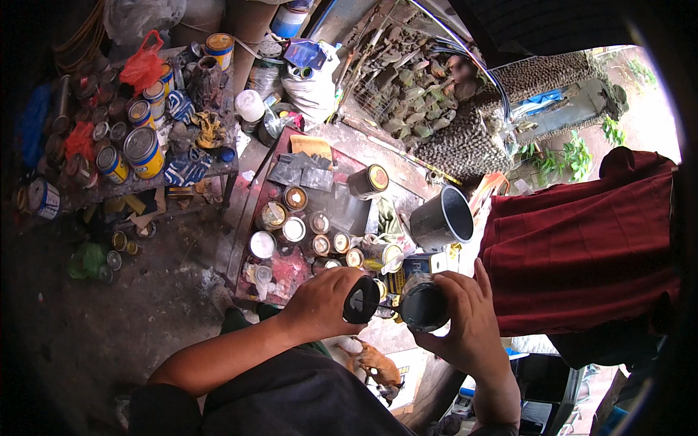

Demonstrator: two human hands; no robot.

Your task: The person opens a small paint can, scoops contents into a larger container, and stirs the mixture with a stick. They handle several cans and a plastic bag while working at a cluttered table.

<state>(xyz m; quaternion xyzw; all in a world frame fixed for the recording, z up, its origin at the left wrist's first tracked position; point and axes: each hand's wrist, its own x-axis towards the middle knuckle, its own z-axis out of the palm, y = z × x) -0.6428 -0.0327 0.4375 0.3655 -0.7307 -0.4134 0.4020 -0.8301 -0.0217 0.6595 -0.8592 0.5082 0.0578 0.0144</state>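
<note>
In the head view, my left hand point(323, 301) grips a small dark container point(360, 299), tilted toward my right hand, with a pale patch inside. My right hand point(465, 327) holds a larger cup-like container point(425, 305) with dark contents. A thin dark line, apparently liquid, runs between the two openings. Just beyond them, assorted cans and jars point(294, 229) stand on a paint-stained red tabletop point(243, 265), along with dark sheets point(298, 171). An empty-looking black bucket point(440, 214) is beyond my right hand, near a blue and yellow tin point(392, 283).
A cluttered side table point(203, 174) holds paint cans and rags at left. A maroon cloth point(574, 240) hangs at right. A brown-and-white animal point(374, 363) is below my hands. A white sack point(313, 102) and wire-edged pile of dry leaves point(422, 102) are at the back.
</note>
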